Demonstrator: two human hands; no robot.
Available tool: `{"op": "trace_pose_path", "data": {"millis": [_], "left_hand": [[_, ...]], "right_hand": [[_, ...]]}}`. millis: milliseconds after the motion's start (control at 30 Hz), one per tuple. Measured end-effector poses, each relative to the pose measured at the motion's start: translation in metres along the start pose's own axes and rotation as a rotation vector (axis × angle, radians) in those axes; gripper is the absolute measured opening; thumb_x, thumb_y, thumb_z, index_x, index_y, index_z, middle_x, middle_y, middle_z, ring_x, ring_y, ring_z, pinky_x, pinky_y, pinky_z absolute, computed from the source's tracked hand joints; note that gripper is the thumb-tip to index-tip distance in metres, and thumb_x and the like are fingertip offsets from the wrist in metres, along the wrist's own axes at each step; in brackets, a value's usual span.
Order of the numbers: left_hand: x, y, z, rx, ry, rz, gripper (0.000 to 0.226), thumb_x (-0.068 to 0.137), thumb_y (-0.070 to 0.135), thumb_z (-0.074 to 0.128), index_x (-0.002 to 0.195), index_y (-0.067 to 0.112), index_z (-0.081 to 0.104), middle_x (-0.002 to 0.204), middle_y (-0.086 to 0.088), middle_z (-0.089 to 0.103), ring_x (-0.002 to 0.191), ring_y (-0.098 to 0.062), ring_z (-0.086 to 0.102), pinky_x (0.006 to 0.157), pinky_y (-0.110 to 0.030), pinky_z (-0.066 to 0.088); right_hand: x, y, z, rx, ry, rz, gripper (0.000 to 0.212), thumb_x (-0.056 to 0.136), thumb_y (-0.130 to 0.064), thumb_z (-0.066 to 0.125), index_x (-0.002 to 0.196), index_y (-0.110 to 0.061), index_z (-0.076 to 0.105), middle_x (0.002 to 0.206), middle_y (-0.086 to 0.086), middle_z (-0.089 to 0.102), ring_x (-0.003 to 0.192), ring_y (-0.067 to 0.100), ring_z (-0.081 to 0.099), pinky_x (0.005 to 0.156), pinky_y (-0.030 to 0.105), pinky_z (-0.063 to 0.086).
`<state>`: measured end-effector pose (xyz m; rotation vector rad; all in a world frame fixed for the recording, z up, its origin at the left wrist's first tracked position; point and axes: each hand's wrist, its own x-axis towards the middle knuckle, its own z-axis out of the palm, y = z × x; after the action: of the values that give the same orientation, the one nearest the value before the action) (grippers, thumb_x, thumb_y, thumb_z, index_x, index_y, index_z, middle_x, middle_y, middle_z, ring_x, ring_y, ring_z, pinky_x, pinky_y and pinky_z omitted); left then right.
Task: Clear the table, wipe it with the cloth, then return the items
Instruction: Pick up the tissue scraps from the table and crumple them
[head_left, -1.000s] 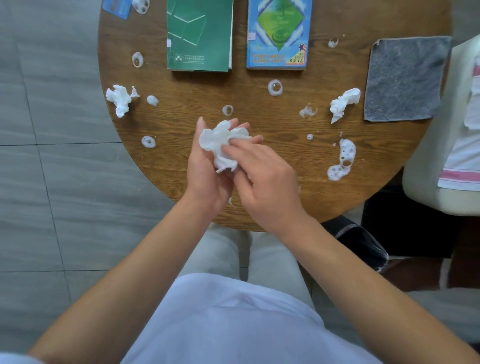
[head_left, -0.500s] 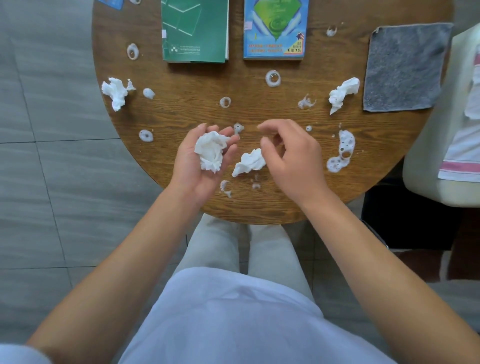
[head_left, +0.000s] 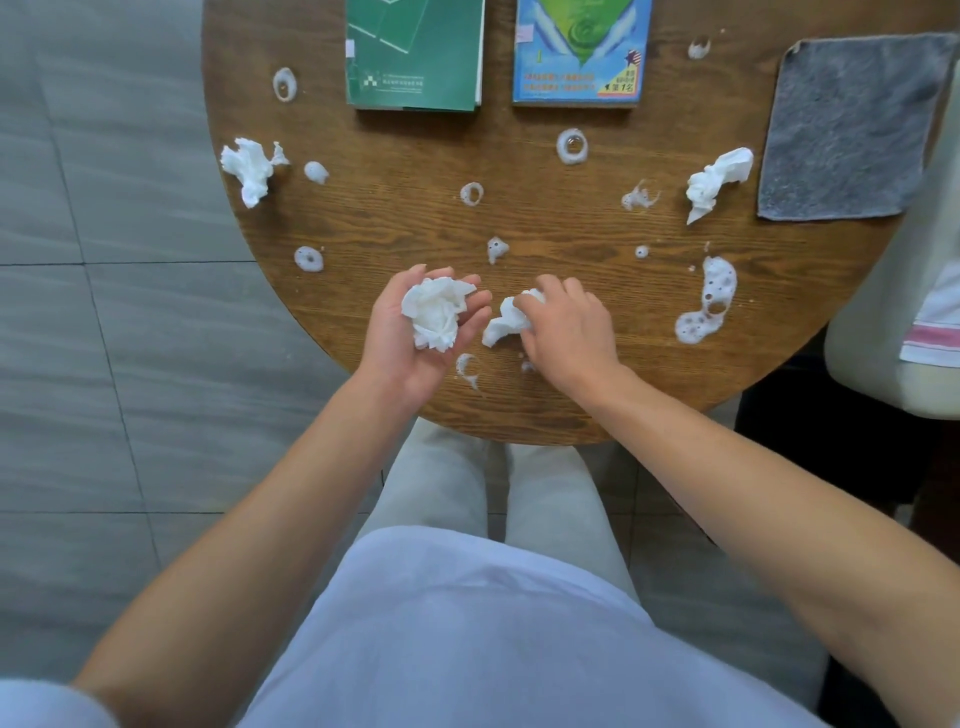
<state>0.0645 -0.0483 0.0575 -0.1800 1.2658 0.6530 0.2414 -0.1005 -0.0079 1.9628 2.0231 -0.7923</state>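
My left hand (head_left: 415, 332) lies palm up over the round wooden table (head_left: 545, 415) and cups a crumpled white tissue (head_left: 434, 314). Just right of it, my right hand (head_left: 569, 330) curls its fingers round a second crumpled tissue (head_left: 506, 322) that lies on the table. Two more tissue wads sit at the left edge (head_left: 252, 166) and at the right (head_left: 714, 179). A grey cloth (head_left: 847, 130) lies flat at the far right. A green book (head_left: 415, 52) and a blue book (head_left: 579, 49) lie at the far side. Several white foam blobs dot the wood; the largest (head_left: 706, 301) is at the right.
Grey floor tiles (head_left: 104, 364) lie to the left of the table. A pale chair (head_left: 893, 322) with a pink-striped white fabric (head_left: 935, 322) stands close against the table's right edge. My legs are under the near edge.
My hands were together working one tissue; they then parted. The left kept its wad in the palm, and the right hand came down and took hold of the second tissue on the table.
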Motion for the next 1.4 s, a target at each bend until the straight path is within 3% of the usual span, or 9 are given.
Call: {"op": "trace_pose_path", "data": {"millis": [133,267,500,700,833,933,1200,1300,1400], "left_hand": [[0.002,-0.003,0.003,-0.03,-0.019,-0.001,0.027,0.103,0.03,0.055,0.098,0.007,0.067,0.108,-0.019,0.074,0.088,-0.031,0.073,0.079,-0.04,0.063],[0.004,-0.005,0.009,-0.016,-0.025,0.008,0.028,0.102,0.03,0.054,0.094,0.009,0.069,0.102,-0.016,0.075,0.083,-0.027,0.072,0.083,-0.038,0.059],[0.007,-0.006,0.018,0.059,-0.056,0.032,0.015,0.097,0.022,0.061,0.091,0.01,0.068,0.095,-0.015,0.071,0.08,-0.026,0.068,0.076,-0.034,0.057],[0.001,-0.007,0.049,0.017,-0.211,-0.017,0.027,0.093,0.028,0.071,0.118,0.016,0.066,0.099,-0.008,0.068,0.085,-0.021,0.069,0.074,-0.034,0.059],[0.001,-0.008,0.064,-0.004,-0.194,0.023,0.02,0.096,0.032,0.065,0.108,0.017,0.069,0.11,-0.009,0.069,0.087,-0.02,0.072,0.073,-0.035,0.061],[0.007,-0.01,0.063,0.03,-0.203,0.038,0.014,0.098,0.029,0.068,0.103,0.016,0.067,0.098,-0.007,0.065,0.081,-0.018,0.066,0.076,-0.033,0.057],[0.012,-0.016,0.064,0.148,-0.21,0.044,0.006,0.097,0.019,0.068,0.1,0.017,0.063,0.08,0.001,0.064,0.068,-0.013,0.062,0.064,-0.029,0.054],[0.007,-0.017,0.069,0.124,-0.218,0.035,0.01,0.098,0.014,0.062,0.107,0.018,0.064,0.08,-0.001,0.066,0.066,-0.014,0.062,0.058,-0.025,0.051],[0.007,-0.018,0.07,0.083,-0.229,0.011,0.015,0.099,0.014,0.062,0.113,0.017,0.065,0.085,-0.006,0.066,0.07,-0.016,0.061,0.057,-0.024,0.052]], "right_hand": [[0.007,0.001,0.002,0.032,-0.035,0.014,0.027,0.087,-0.012,0.073,0.113,-0.015,0.066,0.111,0.009,0.055,0.099,0.03,0.053,0.069,0.037,0.035],[0.008,0.004,-0.003,0.085,-0.012,0.061,0.021,0.092,-0.009,0.067,0.111,-0.013,0.061,0.11,0.008,0.053,0.098,0.028,0.055,0.066,0.038,0.042],[-0.008,0.005,-0.064,0.433,0.387,0.049,0.015,0.092,-0.016,0.066,0.107,-0.016,0.067,0.102,0.0,0.059,0.083,0.014,0.058,0.067,0.032,0.051],[-0.027,-0.026,-0.107,0.573,0.5,-0.066,0.016,0.087,-0.017,0.072,0.103,-0.017,0.071,0.102,-0.004,0.068,0.087,0.014,0.063,0.072,0.036,0.055],[-0.03,-0.034,-0.105,0.543,0.531,-0.064,0.015,0.088,-0.02,0.073,0.102,-0.02,0.075,0.099,-0.006,0.073,0.087,0.016,0.064,0.073,0.035,0.052],[-0.032,-0.031,-0.101,0.517,0.526,-0.076,0.013,0.089,-0.022,0.072,0.101,-0.022,0.077,0.099,-0.008,0.074,0.082,0.017,0.061,0.07,0.035,0.051],[-0.035,-0.003,-0.105,0.698,0.377,-0.132,0.019,0.091,-0.026,0.069,0.107,-0.018,0.078,0.114,-0.006,0.071,0.098,0.015,0.063,0.08,0.034,0.056],[-0.029,0.018,-0.114,0.732,0.403,-0.063,0.019,0.094,-0.024,0.066,0.11,-0.019,0.074,0.114,-0.007,0.068,0.09,0.009,0.063,0.073,0.022,0.051],[-0.018,0.052,-0.118,0.681,0.434,0.052,0.024,0.095,-0.029,0.062,0.116,-0.021,0.07,0.116,-0.008,0.065,0.091,0.007,0.063,0.073,0.031,0.056]]}}
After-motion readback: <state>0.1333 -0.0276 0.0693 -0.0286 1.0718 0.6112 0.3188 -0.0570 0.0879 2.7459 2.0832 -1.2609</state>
